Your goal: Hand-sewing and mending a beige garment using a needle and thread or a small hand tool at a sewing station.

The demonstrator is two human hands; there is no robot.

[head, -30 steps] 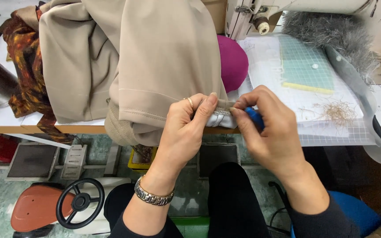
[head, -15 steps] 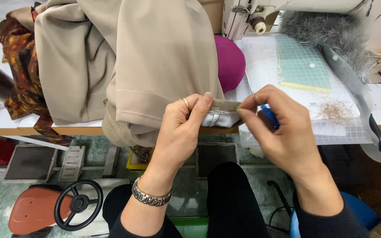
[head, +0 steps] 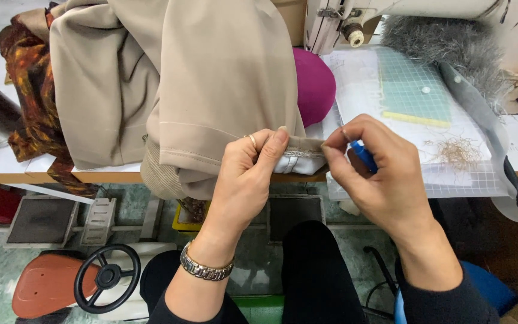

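Head view, frame centre: left hand (head: 248,174) fingers clamped on beige trouser hem (head: 298,144), stretching seam taut; right hand (head: 385,174) fingers closed around blue seam ripper (head: 364,156), tip at stitching.

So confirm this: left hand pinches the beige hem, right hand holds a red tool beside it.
Wrong on the colour. The head view shows the right hand holding a blue tool, not red. The left hand does pinch the beige hem.
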